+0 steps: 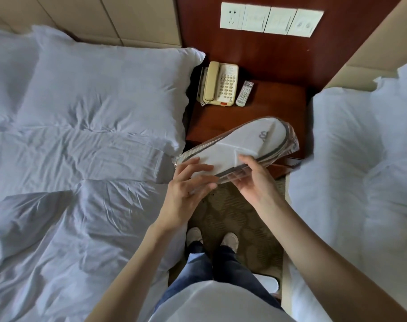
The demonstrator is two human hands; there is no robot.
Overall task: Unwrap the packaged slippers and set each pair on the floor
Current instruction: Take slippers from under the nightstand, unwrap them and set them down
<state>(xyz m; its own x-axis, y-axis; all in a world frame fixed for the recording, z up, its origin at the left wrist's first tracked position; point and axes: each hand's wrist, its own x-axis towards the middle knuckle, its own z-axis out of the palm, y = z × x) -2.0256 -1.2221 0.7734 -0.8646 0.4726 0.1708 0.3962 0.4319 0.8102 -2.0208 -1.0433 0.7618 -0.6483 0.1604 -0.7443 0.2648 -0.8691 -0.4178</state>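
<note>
1. The wrapped slippers hang above the floor, in front of the table.
2. The left hand pinches the heel end, and the right hand grips the near edge.
3. The pack is probably light and soft, with a slippery wrap; the loose heel end looks the best hold.
4. The long axis runs diagonally, toes up and to the right.

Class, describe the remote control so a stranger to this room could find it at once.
Between the left bed and the right bed stands a wooden nightstand. On it, right of the cream telephone, lies the remote control: slim, grey, covered in small buttons, unlike the bulkier corded phone.
</note>
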